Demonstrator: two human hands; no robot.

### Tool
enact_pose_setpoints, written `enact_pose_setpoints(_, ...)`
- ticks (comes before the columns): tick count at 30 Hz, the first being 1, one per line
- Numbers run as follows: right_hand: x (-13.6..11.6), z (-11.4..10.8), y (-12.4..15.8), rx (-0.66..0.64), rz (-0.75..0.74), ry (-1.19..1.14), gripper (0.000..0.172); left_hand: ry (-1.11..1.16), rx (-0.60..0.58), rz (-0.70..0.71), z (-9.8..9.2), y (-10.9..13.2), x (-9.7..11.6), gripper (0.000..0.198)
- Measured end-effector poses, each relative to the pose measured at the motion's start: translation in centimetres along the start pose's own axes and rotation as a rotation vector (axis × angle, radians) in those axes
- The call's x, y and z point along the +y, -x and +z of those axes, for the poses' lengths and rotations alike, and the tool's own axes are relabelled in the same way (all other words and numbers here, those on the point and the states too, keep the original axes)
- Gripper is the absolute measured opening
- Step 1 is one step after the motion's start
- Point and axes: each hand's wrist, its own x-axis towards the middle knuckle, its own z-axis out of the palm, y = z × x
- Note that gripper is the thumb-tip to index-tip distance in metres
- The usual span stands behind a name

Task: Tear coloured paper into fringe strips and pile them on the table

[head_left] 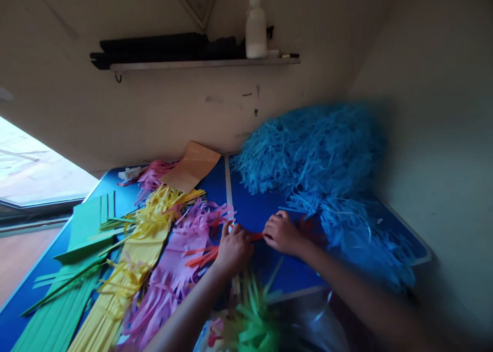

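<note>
My left hand (233, 248) and my right hand (283, 233) meet over the middle of a blue table (252, 213). Both are closed, fingers curled, pinching a small red-orange paper strip piece (256, 235) stretched between them. More red-orange strips (200, 256) trail left from under my left hand across a pink fringed paper sheet (179, 270). A big heap of blue fringed paper (316, 154) lies just behind and to the right of my right hand.
Yellow fringed paper (134, 249) and green fringed paper (73, 275) lie on the left of the table, a brown paper sheet (192, 166) at the back. Green strips (250, 316) sit near the front edge. A wall shelf (204, 63) holds a white bottle (256, 26).
</note>
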Motion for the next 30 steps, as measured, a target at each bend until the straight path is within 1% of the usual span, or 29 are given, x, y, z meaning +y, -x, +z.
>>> enact_pose_setpoints(2, -0.3, -0.2, 0.0, 0.011, 0.035, -0.002, 0.012, -0.013, 0.016, -0.018, 0.3, 0.0, 0.0, 0.015)
enact_pose_setpoints(4, -1.0, -0.3, 0.0, 0.026, 0.055, 0.001, 0.006, -0.02, 0.027, -0.033, 0.6, 0.0, 0.0, 0.019)
enact_pose_setpoints(6, -1.7, -0.1, 0.1, 0.045, 0.031, 0.027, 0.018, -0.02, 0.032, -0.043, 0.8, 0.1, 0.0, 0.02)
enact_pose_setpoints(7, -1.9, 0.1, 0.2, 0.054, 0.009, 0.054, 0.02, -0.018, 0.033, -0.046, 0.8, 0.2, 0.1, 0.021)
enact_pose_setpoints(8, -1.9, 0.3, 0.4, 0.059, -0.015, 0.085, 0.016, -0.014, 0.034, -0.049, 0.8, 0.3, 0.1, 0.022)
enact_pose_setpoints(9, -1.8, 0.5, 0.7, 0.064, -0.033, 0.113, 0.012, -0.008, 0.032, -0.051, 0.7, 0.5, 0.0, 0.023)
enact_pose_setpoints(11, -1.0, 0.8, 1.7, 0.079, -0.034, 0.128, 0.018, 0.013, 0.026, -0.049, 0.6, 0.9, -0.2, 0.023)
enact_pose_setpoints(13, 0.2, 0.9, 2.9, 0.102, -0.007, 0.089, 0.017, 0.048, 0.018, -0.05, 0.5, 1.4, -0.7, 0.021)
enact_pose_setpoints(17, 2.2, 0.7, 4.3, 0.138, 0.119, -0.05, 0.007, 0.137, 0.019, -0.092, 0.6, 1.8, -1.6, 0.018)
enact_pose_setpoints(18, 2.4, 0.6, 4.3, 0.146, 0.153, -0.089, 0.008, 0.155, 0.022, -0.106, 0.6, 1.8, -1.8, 0.018)
enact_pose_setpoints(20, 2.6, 0.5, 4.2, 0.162, 0.191, -0.154, 0.011, 0.183, 0.023, -0.123, 0.6, 1.6, -1.9, 0.019)
enact_pose_setpoints(23, 2.5, 0.4, 4.1, 0.188, 0.18, -0.203, 0.009, 0.204, 0.019, -0.125, 0.6, 1.4, -1.9, 0.019)
enact_pose_setpoints(27, 2.3, 0.3, 4.3, 0.216, 0.172, -0.204, 0.01, 0.216, 0.017, -0.119, 0.4, 1.4, -2.1, 0.019)
enact_pose_setpoints(30, 2.2, 0.3, 4.5, 0.203, 0.179, -0.186, 0.009, 0.223, 0.014, -0.111, 0.3, 1.3, -2.4, 0.019)
